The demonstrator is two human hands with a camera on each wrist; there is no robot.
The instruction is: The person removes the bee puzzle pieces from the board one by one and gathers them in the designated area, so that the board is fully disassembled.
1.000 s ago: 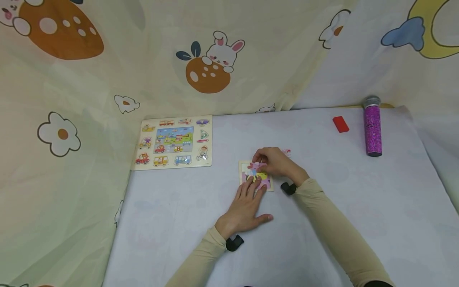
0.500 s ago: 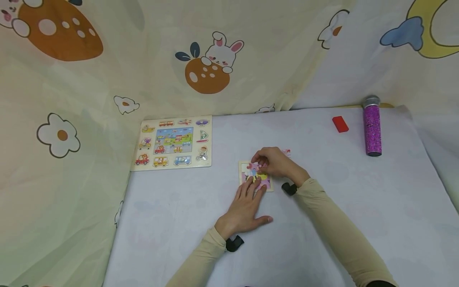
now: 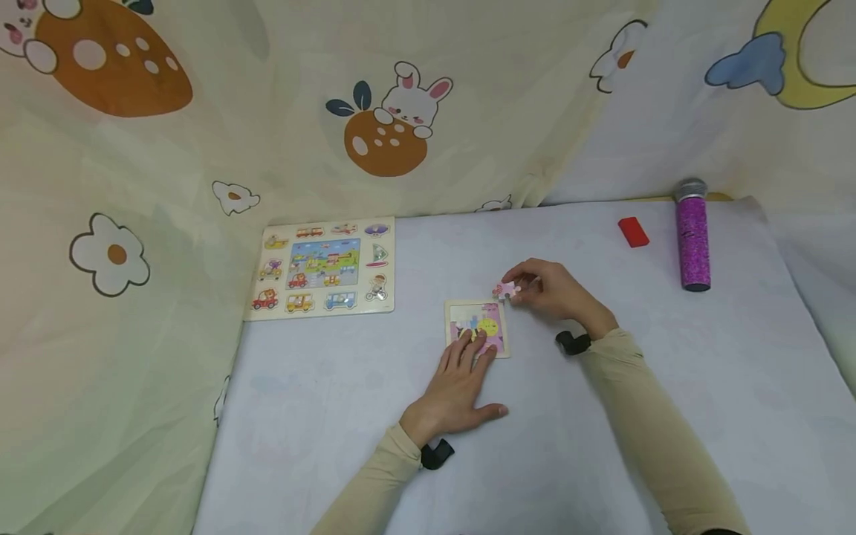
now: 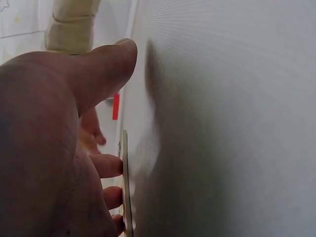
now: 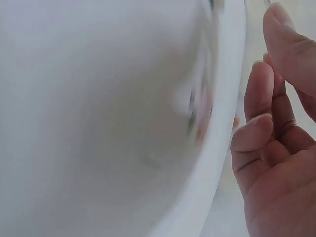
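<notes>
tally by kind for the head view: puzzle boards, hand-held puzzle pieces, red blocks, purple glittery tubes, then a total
Puzzle boards: 2 (large board, small board)
Hand-held puzzle piece: 1
Red block: 1
Purple glittery tube: 1
Total: 5

Can't read a single word, brand or number in any of these tbh. Nothing legible on the little puzzle frame (image 3: pixel 448 319) mid-table or the pink puzzle piece (image 3: pixel 505 290) just beyond it, and any print on the picture board (image 3: pixel 324 264) at far left is too small.
</notes>
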